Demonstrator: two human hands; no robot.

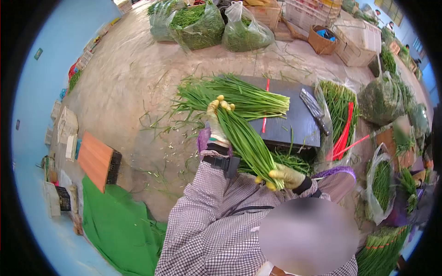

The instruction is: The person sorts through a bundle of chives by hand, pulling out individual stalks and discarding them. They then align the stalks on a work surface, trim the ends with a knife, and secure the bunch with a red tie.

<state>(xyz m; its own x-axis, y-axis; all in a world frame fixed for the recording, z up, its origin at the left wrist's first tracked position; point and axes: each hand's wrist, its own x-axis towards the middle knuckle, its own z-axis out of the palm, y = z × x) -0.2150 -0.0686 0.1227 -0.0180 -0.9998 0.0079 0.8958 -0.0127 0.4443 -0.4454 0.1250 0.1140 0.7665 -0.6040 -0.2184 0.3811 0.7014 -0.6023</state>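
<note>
A bundle of long green stalks (246, 142) slants across my lap. My left hand (216, 117), in a pale yellowish glove, is wrapped round its upper, leafy part. Round its pale lower ends is my right hand (283, 177), gloved the same way. Beyond my left hand, a loose pile of green stalks (251, 99) lies on a dark board (299, 126), pale ends to the right. A red strip (264, 125) crosses the board beneath the pile. More strips and a plastic wrap (313, 108) lie at the board's right side.
Right of the board stands a bag of stalks (338, 99) with red ties (345, 133) on it. Filled plastic bags (198, 30), a basket (322, 39) and crates (357, 41) stand farther back. An orange-brown board (95, 161) and green sheet (115, 225) are at left.
</note>
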